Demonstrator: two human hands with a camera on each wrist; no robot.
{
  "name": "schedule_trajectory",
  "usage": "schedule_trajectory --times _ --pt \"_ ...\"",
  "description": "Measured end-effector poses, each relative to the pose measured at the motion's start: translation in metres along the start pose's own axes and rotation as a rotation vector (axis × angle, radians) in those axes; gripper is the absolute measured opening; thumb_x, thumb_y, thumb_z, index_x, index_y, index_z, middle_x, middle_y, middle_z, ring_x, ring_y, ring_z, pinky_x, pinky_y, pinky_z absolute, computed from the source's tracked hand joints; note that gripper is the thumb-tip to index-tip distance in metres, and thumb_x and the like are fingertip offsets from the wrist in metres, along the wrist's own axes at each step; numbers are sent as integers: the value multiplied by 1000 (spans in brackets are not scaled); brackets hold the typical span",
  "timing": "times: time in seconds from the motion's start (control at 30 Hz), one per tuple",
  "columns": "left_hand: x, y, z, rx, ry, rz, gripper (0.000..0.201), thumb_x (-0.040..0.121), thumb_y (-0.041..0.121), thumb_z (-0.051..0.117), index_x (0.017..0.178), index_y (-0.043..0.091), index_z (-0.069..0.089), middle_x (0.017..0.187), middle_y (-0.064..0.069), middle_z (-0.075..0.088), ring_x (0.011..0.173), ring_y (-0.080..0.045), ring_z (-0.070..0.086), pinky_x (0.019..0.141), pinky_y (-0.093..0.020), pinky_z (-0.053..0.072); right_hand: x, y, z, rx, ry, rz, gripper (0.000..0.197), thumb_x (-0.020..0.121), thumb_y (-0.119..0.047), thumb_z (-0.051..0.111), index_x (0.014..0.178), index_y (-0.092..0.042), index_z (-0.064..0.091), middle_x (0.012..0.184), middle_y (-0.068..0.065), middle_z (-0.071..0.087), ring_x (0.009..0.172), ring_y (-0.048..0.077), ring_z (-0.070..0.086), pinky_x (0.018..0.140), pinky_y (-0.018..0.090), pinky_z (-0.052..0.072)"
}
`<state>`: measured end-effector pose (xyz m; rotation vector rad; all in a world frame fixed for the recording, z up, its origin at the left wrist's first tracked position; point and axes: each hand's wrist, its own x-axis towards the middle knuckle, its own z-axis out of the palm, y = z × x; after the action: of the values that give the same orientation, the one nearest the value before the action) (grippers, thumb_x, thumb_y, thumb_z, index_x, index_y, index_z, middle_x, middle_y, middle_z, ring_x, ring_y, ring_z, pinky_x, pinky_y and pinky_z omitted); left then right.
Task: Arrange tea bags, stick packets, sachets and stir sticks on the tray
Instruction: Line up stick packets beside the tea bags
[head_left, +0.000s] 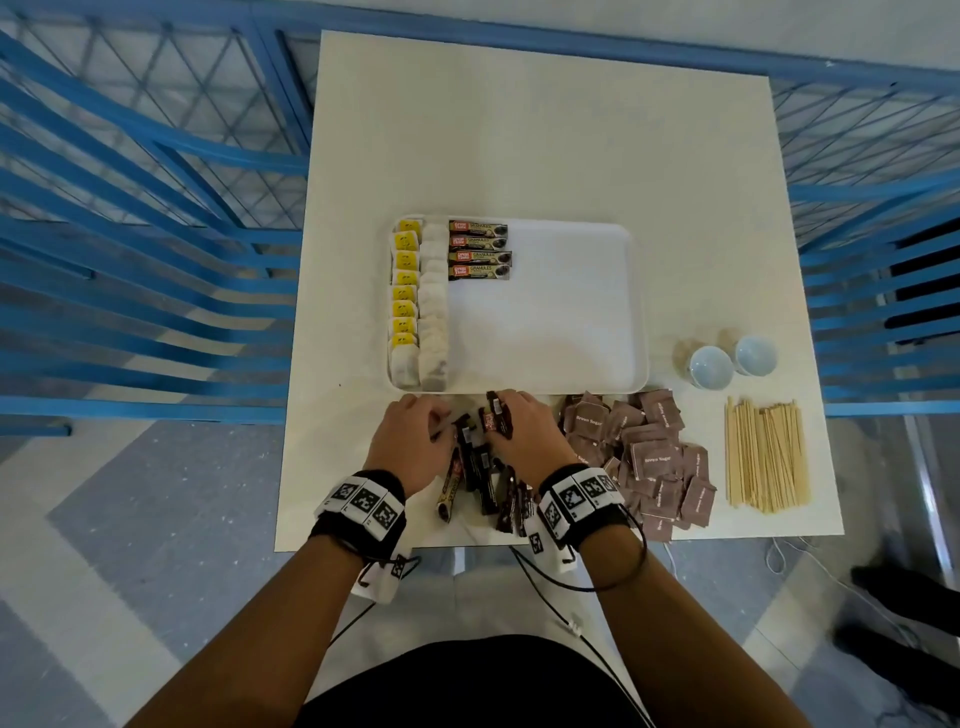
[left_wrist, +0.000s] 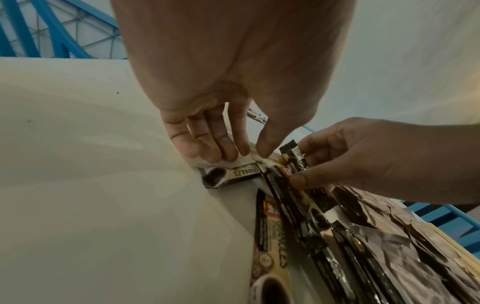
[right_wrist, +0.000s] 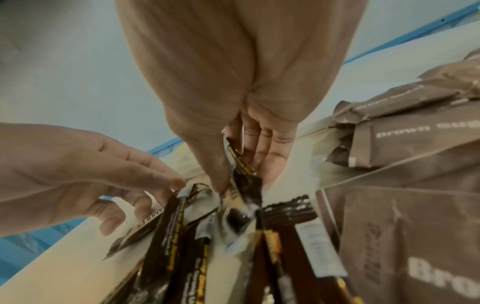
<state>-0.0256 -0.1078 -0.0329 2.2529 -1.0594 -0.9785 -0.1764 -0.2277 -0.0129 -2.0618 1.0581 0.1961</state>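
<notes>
A white tray (head_left: 561, 312) holds a column of tea bags (head_left: 418, 306) along its left side and several coffee stick packets (head_left: 479, 250) at its top. More stick packets (head_left: 483, 483) lie in a loose pile on the table in front of the tray. My left hand (head_left: 441, 423) rests its straight fingertips (left_wrist: 230, 153) on one packet (left_wrist: 233, 174) lying flat. My right hand (head_left: 498, 421) pinches a couple of stick packets (right_wrist: 245, 179) between thumb and fingers, lifted just above the pile.
Brown sugar sachets (head_left: 639, 457) are heaped right of the pile. Wooden stir sticks (head_left: 766, 457) lie further right, near the table's right edge. Two small white cups (head_left: 711, 366) stand right of the tray. Blue railings surround the table.
</notes>
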Motion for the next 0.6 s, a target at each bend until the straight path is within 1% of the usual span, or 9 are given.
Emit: schedule_trajectory --times 0.07,0.1,0.17,0.2,0.27,0.33,0.4,0.5,0.6 --pt "-1 2 1 0 9 -14 32 91 36 69 119 21 65 116 2 59 111 -24 52 94 -37 49 0 -1 1 33 36 3 36 97 -21 63 129 -9 55 121 8 61 109 23 58 99 39 51" --pt "-1 2 2 17 3 -19 39 88 43 72 120 22 63 117 3 58 111 -22 51 95 -38 49 0 -2 1 38 44 6 34 97 -20 62 129 -9 56 121 8 60 109 23 57 99 40 51" --pt "-1 3 4 82 -26 -20 51 82 50 76 121 22 60 119 4 54 110 -20 48 95 -38 47 -1 -3 3 29 48 19 36 96 -19 62 130 -9 55 124 8 59 113 24 54 101 36 48" --pt "-1 5 5 123 -37 -18 51 82 48 77 121 21 60 119 3 53 110 -22 47 94 -39 46 -2 -3 3 28 51 25 38 96 -19 63 131 -9 54 125 8 58 115 23 53 101 34 47" --pt "0 7 6 182 -48 -25 45 83 35 78 121 19 60 122 -1 55 111 -26 48 95 -42 46 -3 -2 5 40 50 38 41 93 -18 67 131 -9 55 126 8 57 116 23 51 101 33 46" --pt "1 7 6 167 -48 -36 42 83 24 77 122 19 62 123 -3 58 111 -28 49 97 -44 46 -4 -2 6 47 36 49 43 91 -17 70 130 -9 55 126 8 56 116 23 51 100 31 45" --pt "2 8 6 118 -53 -46 42 83 18 76 123 18 63 123 -3 60 112 -28 50 98 -44 45 -3 -2 7 47 34 53 42 91 -16 69 130 -9 55 125 9 57 114 23 53 100 32 47" --pt "5 8 6 55 -57 -77 42 83 16 75 124 18 65 123 -3 62 114 -27 51 98 -42 46 -1 -1 8 50 51 47 35 92 -16 67 125 -9 60 121 8 61 112 24 56 101 37 49" --pt "6 9 6 12 -58 -96 39 84 17 76 122 18 66 123 -2 60 115 -26 53 98 -40 49 1 0 7 34 55 34 33 92 -14 67 124 -8 63 118 9 62 111 24 57 101 34 48"
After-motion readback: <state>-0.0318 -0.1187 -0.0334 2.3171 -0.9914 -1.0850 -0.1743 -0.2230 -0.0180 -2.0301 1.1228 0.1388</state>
